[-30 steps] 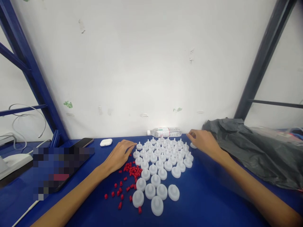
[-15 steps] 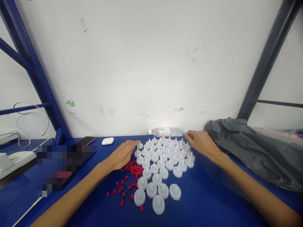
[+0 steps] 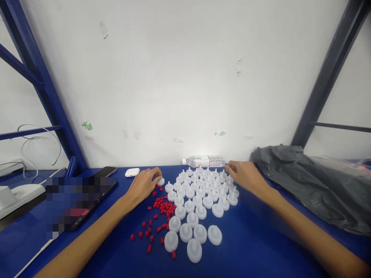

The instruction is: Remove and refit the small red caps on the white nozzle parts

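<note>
Many white plastic caps with upright spouts (image 3: pixel 189 206) stand in a cluster on the blue table (image 3: pixel 246 247). My left hand (image 3: pixel 143 186) is left of the cluster, thumb and fingers closed on a white spouted cap (image 3: pixel 161 181) that sits apart from the rest. Small red caps (image 3: pixel 165 207) lie loose between that hand and the cluster, some scattered towards me. At the cluster's back right edge is my right hand (image 3: pixel 242 172), its fingers curled together beside the outermost white caps. What its fingertips hold, if anything, is hidden.
A clear plastic bottle (image 3: pixel 204 161) lies against the wall behind the cluster. To the left are a white earbud case (image 3: pixel 132 172), a phone (image 3: pixel 104 172), a blurred-out dark device (image 3: pixel 95 208) and cables. A dark grey plastic bag (image 3: pixel 304 189) lies at right.
My left hand reached to the cluster's back left cap and drew it leftwards, away from the others. My right hand shifted slightly left against the cluster and then stayed there.
</note>
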Demonstrator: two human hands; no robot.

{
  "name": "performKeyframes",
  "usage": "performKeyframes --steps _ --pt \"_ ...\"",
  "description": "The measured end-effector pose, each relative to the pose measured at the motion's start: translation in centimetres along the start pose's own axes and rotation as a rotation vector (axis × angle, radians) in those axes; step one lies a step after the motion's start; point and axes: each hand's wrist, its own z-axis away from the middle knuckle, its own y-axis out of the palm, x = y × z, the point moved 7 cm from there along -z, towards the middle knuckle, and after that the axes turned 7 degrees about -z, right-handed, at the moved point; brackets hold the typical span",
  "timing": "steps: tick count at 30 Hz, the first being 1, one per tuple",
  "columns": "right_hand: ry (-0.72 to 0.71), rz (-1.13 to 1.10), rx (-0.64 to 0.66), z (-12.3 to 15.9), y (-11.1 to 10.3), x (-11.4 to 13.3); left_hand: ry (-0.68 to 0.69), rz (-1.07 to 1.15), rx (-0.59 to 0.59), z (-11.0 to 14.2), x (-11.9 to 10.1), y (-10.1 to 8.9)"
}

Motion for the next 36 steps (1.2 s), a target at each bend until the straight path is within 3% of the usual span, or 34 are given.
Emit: performKeyframes --steps 5,10,16,20,22,25,30,36 --pt "-0.069 -0.032 -0.074 0.3 -0.7 1.7 -0.075 0.100 -0.115 0.2 -0.6 -2.0" --pt "-0.335 -0.245 -0.149 2.5 -1.5 7.6 -0.053 0.274 -0.161 1.1 -3.5 -4.2" --pt "-0.549 -0.426 -0.048 6.4 -1.0 14.6 0.101 0.516 -0.117 3.4 -8.8 -3.4" --pt "-0.624 -0.464 -0.073 7.3 -0.7 15.8 0.261 0.525 -0.120 4.2 -10.9 -3.1" --pt "-0.616 -0.458 -0.112 6.9 -0.8 15.2 0.246 0.400 -0.141 3.7 -9.7 -3.2" --pt "-0.581 -0.459 -0.166 6.0 -1.1 13.5 0.220 0.097 -0.128 2.2 -6.3 -3.4" --pt "-0.474 -0.473 -0.178 5.0 -0.9 11.2 0.131 -0.034 0.112 0.9 -0.3 -2.1" --pt "-0.469 -0.487 -0.122 5.4 -0.3 11.4 0.126 0.004 0.206 1.0 1.1 -1.1"
